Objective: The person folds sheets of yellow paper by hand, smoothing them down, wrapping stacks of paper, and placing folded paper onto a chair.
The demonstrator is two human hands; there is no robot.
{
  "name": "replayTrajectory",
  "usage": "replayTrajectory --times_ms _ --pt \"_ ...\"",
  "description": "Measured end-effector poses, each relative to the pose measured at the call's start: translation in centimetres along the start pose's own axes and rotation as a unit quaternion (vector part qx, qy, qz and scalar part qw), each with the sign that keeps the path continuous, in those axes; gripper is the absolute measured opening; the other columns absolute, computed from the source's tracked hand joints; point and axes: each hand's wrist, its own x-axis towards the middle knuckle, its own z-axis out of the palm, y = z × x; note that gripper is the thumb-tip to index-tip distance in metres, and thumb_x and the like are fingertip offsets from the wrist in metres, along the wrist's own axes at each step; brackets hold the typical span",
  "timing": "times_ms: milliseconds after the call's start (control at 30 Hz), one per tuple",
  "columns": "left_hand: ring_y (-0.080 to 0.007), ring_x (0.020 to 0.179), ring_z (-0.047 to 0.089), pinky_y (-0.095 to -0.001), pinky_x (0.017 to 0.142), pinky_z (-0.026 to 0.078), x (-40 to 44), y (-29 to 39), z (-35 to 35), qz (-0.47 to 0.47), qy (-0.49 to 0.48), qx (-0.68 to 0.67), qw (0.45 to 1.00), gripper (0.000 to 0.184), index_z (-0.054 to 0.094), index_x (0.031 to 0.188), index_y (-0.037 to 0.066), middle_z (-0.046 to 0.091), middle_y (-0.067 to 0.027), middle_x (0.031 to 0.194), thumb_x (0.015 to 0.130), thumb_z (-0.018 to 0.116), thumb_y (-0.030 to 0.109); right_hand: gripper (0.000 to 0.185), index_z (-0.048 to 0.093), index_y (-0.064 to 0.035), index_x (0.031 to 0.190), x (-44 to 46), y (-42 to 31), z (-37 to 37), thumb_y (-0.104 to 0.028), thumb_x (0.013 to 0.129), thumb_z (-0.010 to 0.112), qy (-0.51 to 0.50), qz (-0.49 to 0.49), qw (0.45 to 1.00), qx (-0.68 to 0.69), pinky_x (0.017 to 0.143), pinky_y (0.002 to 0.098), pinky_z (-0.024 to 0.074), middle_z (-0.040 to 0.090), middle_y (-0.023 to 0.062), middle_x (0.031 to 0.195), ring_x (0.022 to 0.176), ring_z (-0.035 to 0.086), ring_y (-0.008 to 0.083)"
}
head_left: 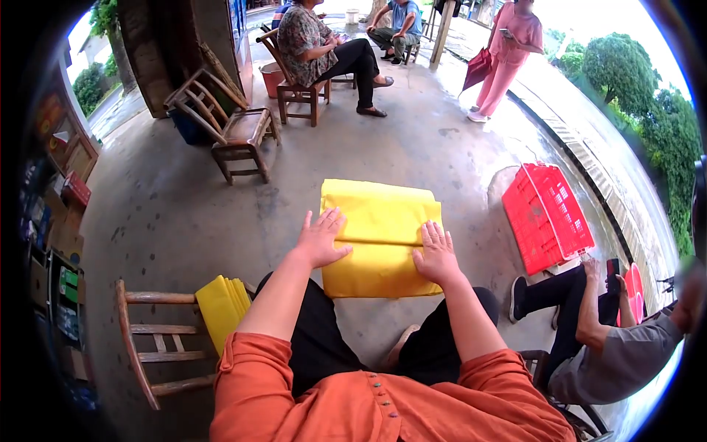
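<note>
The cloth (381,269) lies directly before the wearer, left hand (322,239) on its left part, right hand (437,254) on its right. The second cloth (223,313) lies on the near chair (173,356), left of the wearer. The shelves (65,295) stand at far left. The far chair (248,127) stands ahead and left, with the bucket (273,78) behind it. The crate (545,221) sits ahead and right, the road (611,158) beyond it. The seated person (618,361) is at right, behind the crate.
</note>
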Motion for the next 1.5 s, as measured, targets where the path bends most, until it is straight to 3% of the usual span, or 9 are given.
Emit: replayTrajectory --times_ms 233,367,433,500,600,767,933,1267,1500 --pt "-0.0284 0.136 0.051 -0.0424 0.114 0.040 2.3 -2.0 1.4 0.102 0.111 -0.031 0.988 0.049 0.062 0.134 0.012 0.055 -0.0119 0.147 0.086 0.063 0.024 0.068 0.042 -0.0044 0.152 1.2 -1.8 -1.1 -0.038 0.093 0.056 0.016 0.021 1.000 0.011 0.124 0.0449 0.0212 0.036 0.0188 0.161 0.152 0.028 0.0316" --pt "-0.0275 0.119 0.063 -0.0406 0.105 0.047 2.0 -1.3 2.0 0.084 0.167 -0.089 0.978 0.038 0.069 0.122 0.011 0.068 -0.0100 0.128 0.085 0.062 0.015 0.058 0.049 -0.0028 0.145 -1.6 -5.1 -1.9 -0.033 0.098 0.060 0.004 -0.033 0.971 0.237 0.105 0.0428 0.0462 0.061 0.0177 0.137 0.124 0.060 0.0303" --pt "-0.0278 0.112 0.066 -0.0414 0.102 0.048 0.7 -0.1 0.4 0.079 0.152 -0.103 0.980 0.035 0.070 0.117 0.011 0.071 -0.0086 0.120 0.084 0.063 0.015 0.054 0.050 -0.0025 0.143 -3.5 -7.7 -1.3 -0.034 0.100 0.060 -0.051 0.012 0.906 0.419 0.096 0.0408 0.0537 0.068 0.0162 0.127 0.112 0.068 0.0286" --pt "-0.0281 0.105 0.068 -0.0422 0.099 0.049 -1.5 1.7 -1.7 0.076 0.135 -0.115 0.981 0.031 0.072 0.113 0.011 0.073 -0.0073 0.112 0.083 0.063 0.015 0.054 0.052 -0.0010 0.140 -4.7 -9.2 -0.2 -0.041 0.104 0.057 -0.165 0.132 0.679 0.703 0.085 0.0358 0.0576 0.071 0.0133 0.119 0.100 0.072 0.0251" --pt "-0.0281 0.099 0.068 -0.0422 0.094 0.049 -9.0 6.0 -1.6 0.166 0.135 -0.106 0.971 0.030 0.073 0.108 0.010 0.074 -0.0066 0.105 0.081 0.067 0.021 0.043 0.056 -0.0004 0.130 -5.1 -10.4 1.7 -0.034 0.103 0.060 -0.077 0.234 0.450 0.858 0.085 0.0393 0.0583 0.069 0.0126 0.119 0.101 0.070 0.0266" --pt "-0.0314 0.139 0.048 -0.0423 0.116 0.036 -14.0 4.2 -2.2 0.068 0.150 -0.435 0.885 0.076 0.053 0.143 0.000 0.053 -0.0211 0.146 0.092 0.069 0.053 0.038 0.059 0.0020 0.131 -6.7 -9.7 -0.4 -0.010 0.095 0.064 -0.143 0.142 0.580 0.789 0.096 0.0374 0.0524 0.068 0.0103 0.123 0.111 0.066 0.0236" --pt "-0.0233 0.128 0.056 -0.0363 0.109 0.044 -16.1 1.7 -2.4 -0.020 -0.119 -0.883 0.453 0.068 0.048 0.145 -0.001 0.058 -0.0136 0.139 0.093 0.074 0.035 0.043 0.060 -0.0004 0.135 -8.9 -12.8 -2.8 -0.009 0.095 0.069 -0.290 -0.011 0.633 0.718 0.102 0.0346 0.0468 0.067 0.0058 0.129 0.118 0.061 0.0191" --pt "-0.0238 0.116 0.066 -0.0385 0.104 0.050 -31.4 -12.2 0.3 -0.182 0.215 -0.860 0.425 0.043 0.057 0.137 0.000 0.068 -0.0104 0.127 0.095 0.062 0.010 0.039 0.055 -0.0024 0.136 -8.4 -16.0 -2.9 -0.025 0.105 0.058 -0.400 -0.068 0.605 0.685 0.087 0.0330 0.0547 0.071 0.0155 0.118 0.101 0.071 0.0212" --pt "-0.0245 0.108 0.067 -0.0390 0.093 0.052 -38.5 -21.3 17.5 -0.467 0.095 -0.726 0.497 0.035 0.063 0.127 0.004 0.070 -0.0095 0.120 0.092 0.065 0.001 0.026 0.063 -0.0009 0.120 -8.5 -13.7 0.6 -0.020 0.105 0.054 -0.300 0.068 0.664 0.682 0.076 0.0286 0.0545 0.074 0.0125 0.104 0.084 0.070 0.0159"
